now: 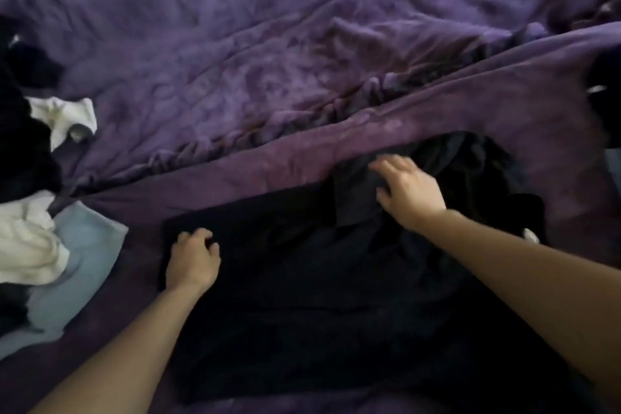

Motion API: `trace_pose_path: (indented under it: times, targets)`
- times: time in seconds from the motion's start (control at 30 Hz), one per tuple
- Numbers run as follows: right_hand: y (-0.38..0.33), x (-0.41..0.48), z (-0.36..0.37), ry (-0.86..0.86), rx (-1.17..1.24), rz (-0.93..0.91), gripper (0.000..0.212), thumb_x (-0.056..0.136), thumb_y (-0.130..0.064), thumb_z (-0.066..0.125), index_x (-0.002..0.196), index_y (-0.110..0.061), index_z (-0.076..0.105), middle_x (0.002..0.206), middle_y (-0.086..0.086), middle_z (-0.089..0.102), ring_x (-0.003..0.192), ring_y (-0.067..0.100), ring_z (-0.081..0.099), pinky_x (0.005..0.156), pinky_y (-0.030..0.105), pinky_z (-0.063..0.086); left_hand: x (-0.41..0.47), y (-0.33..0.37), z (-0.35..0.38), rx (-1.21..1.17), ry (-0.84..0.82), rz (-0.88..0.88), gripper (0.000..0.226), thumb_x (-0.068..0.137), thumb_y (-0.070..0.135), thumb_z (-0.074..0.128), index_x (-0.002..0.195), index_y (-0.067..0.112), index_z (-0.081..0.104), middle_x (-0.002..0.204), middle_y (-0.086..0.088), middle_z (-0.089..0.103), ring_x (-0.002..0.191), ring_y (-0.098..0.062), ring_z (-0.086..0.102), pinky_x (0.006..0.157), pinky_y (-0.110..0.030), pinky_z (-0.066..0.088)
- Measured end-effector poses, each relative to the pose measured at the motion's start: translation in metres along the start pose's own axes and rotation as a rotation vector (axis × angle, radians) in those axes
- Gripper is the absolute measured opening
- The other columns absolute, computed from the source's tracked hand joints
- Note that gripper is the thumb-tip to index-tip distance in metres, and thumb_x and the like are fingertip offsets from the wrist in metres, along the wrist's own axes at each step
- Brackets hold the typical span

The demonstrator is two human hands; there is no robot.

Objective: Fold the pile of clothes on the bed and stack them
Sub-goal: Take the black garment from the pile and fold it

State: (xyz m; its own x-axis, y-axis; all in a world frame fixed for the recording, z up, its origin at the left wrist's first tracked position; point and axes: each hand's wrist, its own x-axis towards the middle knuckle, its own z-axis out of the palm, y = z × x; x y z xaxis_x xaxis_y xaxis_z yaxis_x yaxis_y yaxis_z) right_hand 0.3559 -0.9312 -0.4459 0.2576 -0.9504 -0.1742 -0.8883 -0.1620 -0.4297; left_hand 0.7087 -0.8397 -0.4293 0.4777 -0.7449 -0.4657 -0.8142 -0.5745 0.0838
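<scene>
A black garment [319,296] lies spread flat on the purple bed cover in front of me. My left hand [193,260] rests on its left part with the fingers curled; whether they pinch the cloth is hard to tell. My right hand [408,191] lies with spread fingers on the bunched upper right part of the garment. A pile of clothes [30,205] sits at the left edge: black pieces, a white garment [28,245], a white sock [65,119] and a light blue piece [87,262].
The crumpled purple duvet [285,60] covers the whole bed, with a thick fold running diagonally behind the black garment. More dark fabric [605,91] lies at the right edge.
</scene>
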Motion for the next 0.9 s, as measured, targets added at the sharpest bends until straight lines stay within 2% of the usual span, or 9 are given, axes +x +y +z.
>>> trace_pose_path:
  times: [0.1,0.17,0.23,0.33,0.43,0.53,0.63,0.73,0.9]
  targets:
    - [-0.006,0.038,0.018,-0.125,-0.125,0.029,0.074,0.075,-0.026,0.073,0.141,-0.029,0.041,0.141,0.005,0.046,0.125,0.031,0.045,0.09,0.042,0.048,0.033,-0.023,0.013,-0.019,0.094,-0.042,0.043,0.092,0.025,0.058,0.133,0.014,0.048,0.131,-0.02,0.043,0.118,-0.041,0.044,0.093,-0.049,0.042]
    - [-0.002,0.051,0.024,-0.188,-0.193,0.091,0.054,0.08,-0.033,0.071,0.131,-0.033,0.054,0.128,0.009,0.059,0.115,0.033,0.055,0.089,0.04,0.048,0.049,-0.035,0.017,-0.118,0.099,-0.123,0.056,0.088,0.03,0.064,0.137,0.015,0.041,0.134,-0.021,0.041,0.121,-0.042,0.043,0.096,-0.051,0.04]
    - [0.006,0.058,0.016,-0.068,-0.127,0.116,0.031,0.085,-0.035,0.067,0.114,-0.025,0.068,0.113,0.015,0.067,0.103,0.034,0.062,0.085,0.039,0.048,0.059,-0.044,0.019,-0.222,0.12,-0.169,0.066,0.084,0.034,0.07,0.138,0.015,0.038,0.135,-0.021,0.043,0.12,-0.043,0.045,0.095,-0.051,0.041]
    - [0.023,0.085,-0.021,0.296,0.064,0.335,0.03,0.089,-0.032,0.059,0.101,-0.008,0.072,0.097,0.024,0.069,0.092,0.026,0.065,0.078,0.038,0.048,0.067,-0.049,0.019,-0.313,0.213,-0.179,0.064,0.081,0.032,0.074,0.134,0.012,0.044,0.128,-0.019,0.055,0.116,-0.04,0.053,0.091,-0.047,0.045]
    - [0.03,0.104,-0.059,0.461,0.108,0.569,0.037,0.086,-0.028,0.05,0.117,-0.016,0.065,0.114,0.019,0.066,0.107,0.034,0.061,0.091,0.039,0.045,0.072,-0.046,0.014,-0.454,0.257,-0.106,0.034,0.08,0.028,0.075,0.107,0.009,0.065,0.105,-0.012,0.068,0.097,-0.034,0.063,0.084,-0.04,0.051]
    - [0.0,0.083,-0.053,0.385,-0.001,0.308,0.046,0.084,-0.023,0.055,0.129,-0.026,0.054,0.131,0.014,0.052,0.109,0.036,0.057,0.091,0.041,0.045,0.074,-0.041,0.005,-0.558,0.291,-0.068,0.019,0.078,0.028,0.077,0.089,0.015,0.068,0.087,-0.002,0.067,0.082,-0.025,0.063,0.075,-0.033,0.049]
    - [-0.028,0.049,-0.009,0.088,-0.126,-0.024,0.053,0.082,-0.021,0.063,0.134,-0.026,0.051,0.142,0.007,0.042,0.107,0.033,0.06,0.082,0.04,0.049,0.075,-0.042,-0.001,-0.612,0.323,-0.034,0.02,0.076,0.032,0.078,0.088,0.021,0.065,0.082,0.005,0.062,0.075,-0.014,0.058,0.07,-0.027,0.044]
    - [-0.027,0.046,0.024,-0.182,-0.307,0.021,0.052,0.085,-0.027,0.062,0.135,-0.033,0.049,0.149,-0.001,0.032,0.111,0.033,0.058,0.08,0.039,0.048,0.082,-0.045,-0.004,-0.66,0.334,-0.019,0.02,0.076,0.032,0.077,0.092,0.025,0.067,0.075,0.014,0.058,0.07,-0.007,0.056,0.069,-0.022,0.042]
    - [-0.016,0.059,0.015,-0.097,-0.324,0.192,0.024,0.085,-0.035,0.064,0.109,-0.032,0.07,0.119,0.007,0.056,0.103,0.038,0.059,0.083,0.04,0.046,0.093,-0.053,-0.008,-0.585,0.291,0.023,0.01,0.076,0.015,0.077,0.085,0.018,0.074,0.081,0.004,0.067,0.08,-0.015,0.064,0.081,-0.028,0.05]
